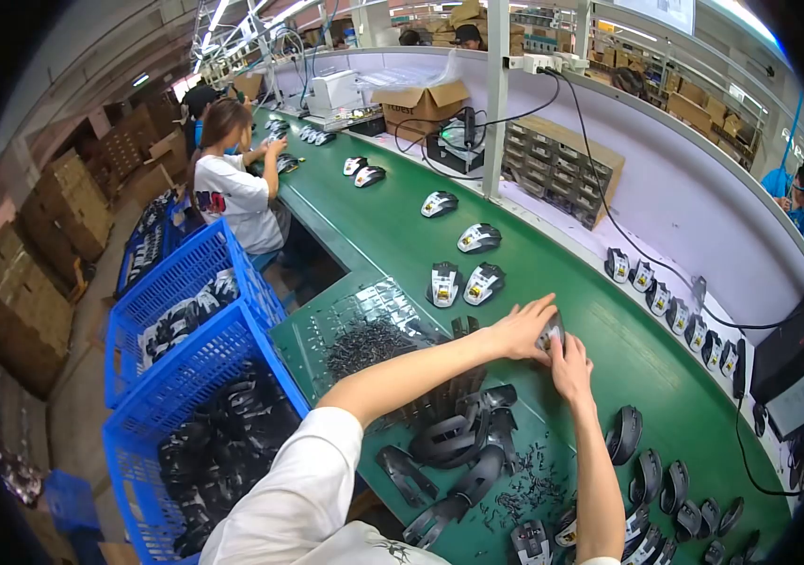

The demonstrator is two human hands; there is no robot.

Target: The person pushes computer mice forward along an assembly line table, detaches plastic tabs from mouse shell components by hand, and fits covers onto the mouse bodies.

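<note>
Over the green bench, my left hand (522,331) and my right hand (572,367) are both closed around a computer mouse (549,333), whose body they mostly cover. Just beyond my hands lie a white-and-black mouse (443,284) and another mouse (484,283), each with a yellow patch on its underside. Below my left forearm is a heap of small black parts (369,350). Curved black shells (463,438) are piled in front of me, beside scattered small black pieces (526,490).
Two blue crates, the nearer crate (129,471) full of black parts, stand on the left. A row of mice (658,298) lines the back ledge. More black shells (647,476) sit at right. A co-worker (233,188) works up the bench (402,221). A post (494,122) and cables rise behind.
</note>
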